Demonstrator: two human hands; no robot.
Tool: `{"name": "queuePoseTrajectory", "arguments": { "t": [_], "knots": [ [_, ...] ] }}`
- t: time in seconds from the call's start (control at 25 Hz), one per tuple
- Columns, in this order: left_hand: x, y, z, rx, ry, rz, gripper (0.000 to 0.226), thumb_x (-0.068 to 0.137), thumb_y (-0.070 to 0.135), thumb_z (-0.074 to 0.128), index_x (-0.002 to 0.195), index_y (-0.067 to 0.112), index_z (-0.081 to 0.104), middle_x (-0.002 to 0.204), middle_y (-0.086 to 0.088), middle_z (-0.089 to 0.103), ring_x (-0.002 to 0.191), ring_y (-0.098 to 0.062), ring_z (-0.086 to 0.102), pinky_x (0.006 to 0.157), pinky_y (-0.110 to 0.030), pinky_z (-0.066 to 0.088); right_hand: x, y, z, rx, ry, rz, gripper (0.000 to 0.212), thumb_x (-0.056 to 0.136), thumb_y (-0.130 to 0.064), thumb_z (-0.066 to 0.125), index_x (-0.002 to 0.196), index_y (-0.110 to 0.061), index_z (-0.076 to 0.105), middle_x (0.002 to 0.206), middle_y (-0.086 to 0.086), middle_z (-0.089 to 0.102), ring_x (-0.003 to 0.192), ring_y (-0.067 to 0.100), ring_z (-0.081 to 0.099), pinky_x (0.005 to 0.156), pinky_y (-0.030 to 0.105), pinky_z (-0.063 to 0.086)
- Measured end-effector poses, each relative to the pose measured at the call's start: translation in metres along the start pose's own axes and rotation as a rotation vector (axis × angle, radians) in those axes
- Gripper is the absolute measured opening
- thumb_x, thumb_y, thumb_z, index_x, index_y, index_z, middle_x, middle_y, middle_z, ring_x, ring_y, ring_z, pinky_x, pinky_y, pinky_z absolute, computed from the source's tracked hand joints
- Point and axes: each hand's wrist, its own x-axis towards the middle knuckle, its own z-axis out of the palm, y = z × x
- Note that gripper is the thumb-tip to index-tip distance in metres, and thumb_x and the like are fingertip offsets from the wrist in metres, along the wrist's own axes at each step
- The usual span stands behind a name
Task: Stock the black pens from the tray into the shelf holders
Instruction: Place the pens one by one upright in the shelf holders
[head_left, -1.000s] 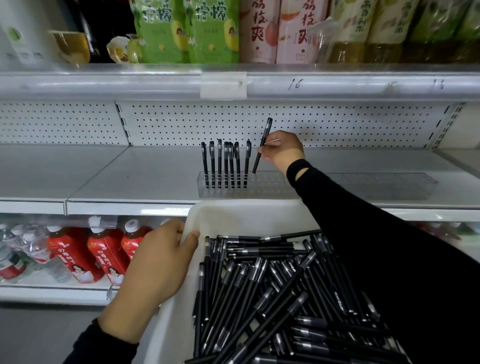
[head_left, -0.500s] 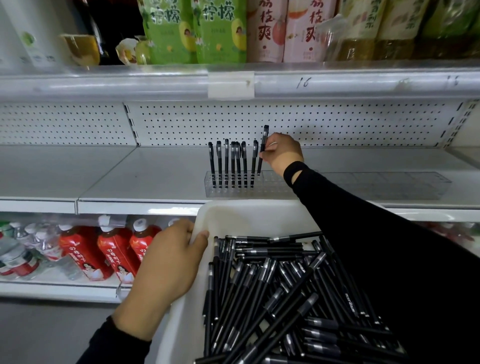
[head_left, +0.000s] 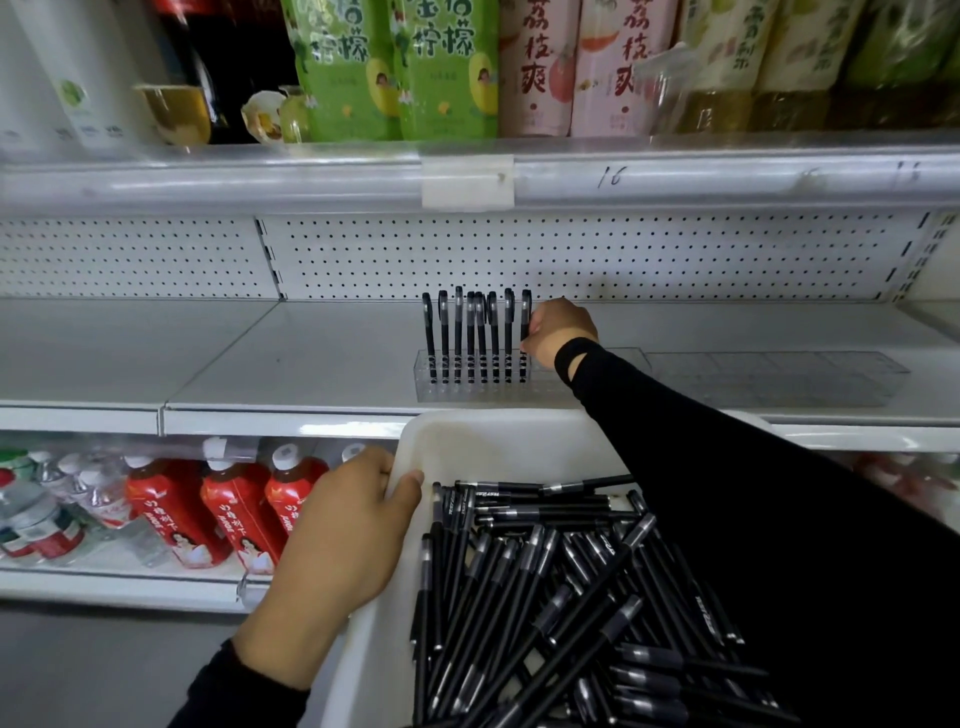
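The right hand (head_left: 563, 332) is curled, its fingertips pinching the lower barrel of a black pen (head_left: 525, 317) that stands upright at the hand's left side. The pen is slim and matte black, with a clip cap on top. Its tip sits in the clear holder (head_left: 550, 389) directly under the hand. Further left of the hand, a row of standing pens (head_left: 470, 332) fills the holder's left end, all upright and close together. To the hand's right a second clear holder (head_left: 779, 376) lies on the same white shelf (head_left: 311, 358).

Nearer the person, the left hand (head_left: 348, 530) grips the left rim of the white tray (head_left: 483, 441), thumb over the edge and fingers outside. Right of this hand, inside the tray, the loose pens (head_left: 545, 571) lie heaped and crossing, black with grey grip bands. Left of it, red bottles (head_left: 234, 514) stand on the lower shelf.
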Motion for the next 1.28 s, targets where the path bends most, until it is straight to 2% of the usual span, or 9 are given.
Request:
{"name": "queuePoseTrajectory", "arguments": {
  "t": [0.2, 0.36, 0.52, 0.64, 0.76, 0.92, 1.04, 1.2, 1.28],
  "knots": [
    [-0.001, -0.001, -0.001, -0.015, 0.004, 0.003, 0.021, 0.097, 0.034, 0.054, 0.089, 0.018, 0.064, 0.075, 0.001, 0.068, 0.071, -0.014, 0.063, 0.066, -0.034, 0.050, -0.009, 0.001, -0.027, 0.018, -0.029, 0.001, 0.038, 0.087, -0.012, 0.071, 0.124, -0.013, 0.065, 0.125, 0.005, 0.064, 0.114, 0.024, 0.061, 0.094, 0.028, 0.050],
    [-0.002, 0.001, -0.003, 0.012, -0.003, 0.004, 0.023, 0.097, 0.035, 0.054, 0.086, 0.018, 0.062, 0.075, 0.000, 0.068, 0.071, -0.015, 0.062, 0.068, -0.037, 0.052, -0.049, 0.004, -0.061, 0.002, 0.043, -0.187, 0.013, 0.090, -0.019, 0.067, 0.098, -0.011, 0.073, 0.096, -0.002, 0.070, 0.095, 0.018, 0.066, 0.081, 0.027, 0.051],
    [-0.005, 0.005, -0.003, 0.025, -0.004, 0.002, 0.023, 0.098, 0.035, 0.053, 0.086, 0.018, 0.061, 0.076, 0.001, 0.066, 0.070, -0.012, 0.061, 0.061, -0.030, 0.047, -0.099, 0.009, -0.073, -0.005, -0.085, -0.430, 0.029, 0.093, -0.037, 0.066, 0.079, -0.013, 0.069, 0.071, -0.009, 0.062, 0.067, 0.004, 0.057, 0.061, 0.019, 0.040],
    [-0.008, 0.007, -0.003, 0.013, -0.009, 0.005, 0.021, 0.098, 0.036, 0.052, 0.090, 0.019, 0.062, 0.079, 0.002, 0.068, 0.072, -0.013, 0.062, 0.065, -0.032, 0.051, -0.130, 0.009, -0.064, -0.177, -0.042, -0.634, 0.036, 0.094, -0.035, 0.064, 0.064, -0.016, 0.057, 0.058, -0.008, 0.053, 0.053, 0.006, 0.045, 0.057, 0.023, 0.040],
    [-0.007, 0.006, -0.002, 0.034, -0.007, 0.005, 0.022, 0.098, 0.036, 0.052, 0.090, 0.018, 0.062, 0.081, 0.001, 0.068, 0.074, -0.015, 0.062, 0.071, -0.037, 0.052, -0.150, 0.000, -0.062, -0.342, -0.223, -0.729, 0.032, 0.092, -0.034, 0.065, 0.065, -0.018, 0.059, 0.057, -0.010, 0.056, 0.051, 0.002, 0.048, 0.057, 0.022, 0.045],
    [-0.007, 0.004, -0.003, 0.030, 0.004, 0.005, 0.021, 0.098, 0.035, 0.052, 0.090, 0.018, 0.061, 0.082, 0.001, 0.067, 0.076, -0.015, 0.062, 0.068, -0.034, 0.050, -0.163, -0.001, -0.047, -0.615, -0.518, -0.672, 0.007, 0.087, -0.025, 0.069, 0.085, -0.022, 0.074, 0.076, -0.007, 0.073, 0.071, 0.011, 0.069, 0.064, 0.022, 0.050],
    [-0.007, 0.004, -0.003, 0.028, 0.006, 0.010, 0.020, 0.098, 0.035, 0.052, 0.089, 0.019, 0.061, 0.081, 0.002, 0.067, 0.075, -0.013, 0.061, 0.063, -0.030, 0.046, -0.170, 0.001, -0.037, -0.797, -0.477, -0.672, 0.005, 0.084, -0.020, 0.069, 0.087, -0.019, 0.073, 0.085, 0.000, 0.069, 0.073, 0.022, 0.064, 0.063, 0.028, 0.049],
    [-0.006, 0.004, -0.002, 0.029, 0.014, 0.014, 0.022, 0.098, 0.034, 0.053, 0.088, 0.017, 0.062, 0.078, 0.002, 0.067, 0.073, -0.013, 0.061, 0.065, -0.032, 0.048, -0.172, 0.002, -0.036, -0.952, -0.511, -0.585, 0.019, 0.084, -0.019, 0.074, 0.073, -0.015, 0.059, 0.073, 0.002, 0.056, 0.058, 0.020, 0.051, 0.056, 0.028, 0.045],
    [-0.005, 0.004, -0.001, 0.027, 0.013, 0.015, 0.021, 0.098, 0.035, 0.053, 0.090, 0.018, 0.063, 0.079, 0.002, 0.067, 0.073, -0.013, 0.062, 0.067, -0.033, 0.050, -0.169, 0.005, -0.036, -0.935, -0.544, -0.550, 0.010, 0.084, -0.020, 0.075, 0.082, -0.014, 0.066, 0.078, 0.003, 0.061, 0.065, 0.022, 0.057, 0.060, 0.030, 0.050]
  ]
}}
